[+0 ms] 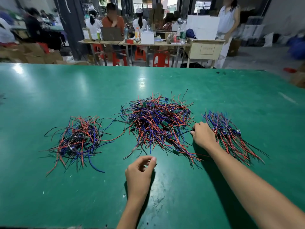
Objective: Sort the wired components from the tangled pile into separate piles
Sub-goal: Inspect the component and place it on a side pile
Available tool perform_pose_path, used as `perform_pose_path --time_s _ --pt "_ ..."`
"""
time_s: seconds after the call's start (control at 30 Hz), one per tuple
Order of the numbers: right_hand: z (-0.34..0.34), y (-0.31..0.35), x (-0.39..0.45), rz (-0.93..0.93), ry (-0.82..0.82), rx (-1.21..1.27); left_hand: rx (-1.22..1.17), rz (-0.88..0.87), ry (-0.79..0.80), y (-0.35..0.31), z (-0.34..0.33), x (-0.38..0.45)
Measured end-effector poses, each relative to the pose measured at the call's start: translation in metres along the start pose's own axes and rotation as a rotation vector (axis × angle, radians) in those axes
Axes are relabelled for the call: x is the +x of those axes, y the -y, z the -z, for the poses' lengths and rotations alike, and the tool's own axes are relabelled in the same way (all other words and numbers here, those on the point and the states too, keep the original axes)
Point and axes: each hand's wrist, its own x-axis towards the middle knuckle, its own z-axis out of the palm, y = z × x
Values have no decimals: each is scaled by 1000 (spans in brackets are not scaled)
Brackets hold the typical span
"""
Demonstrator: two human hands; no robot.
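I count three piles on the green counter [49, 90]. The left pile [79, 139] is messy. My left hand [140, 171] pinches a black wire [145, 152] just below the big tangled pile [158, 124]. My right hand [202, 135] has curled fingers at its edge; can't tell if they hold anything. The right pile [231, 134] lies combed, wires running away-left to near-right.

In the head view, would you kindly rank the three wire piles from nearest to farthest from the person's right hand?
From the right hand:
1. The big tangled middle pile, just to the hand's left; the fingers reach its edge. The aligned right pile, just to the hand's right, seems about equally near, too close to call.
2. The left pile, far across the green table, clearly farthest.
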Motion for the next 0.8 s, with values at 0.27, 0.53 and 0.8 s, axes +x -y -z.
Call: perform_pose_path --time_s 0.27,0.53,0.8 --pt "-6 -4 -37 19 8 4 31 -1 7 1 -1 0" --pt "6 18 -61 -13 120 162 51 -10 27 3 0 -1" --pt "16 18 -70 -131 150 534 65 -21 42 2 0 -2"
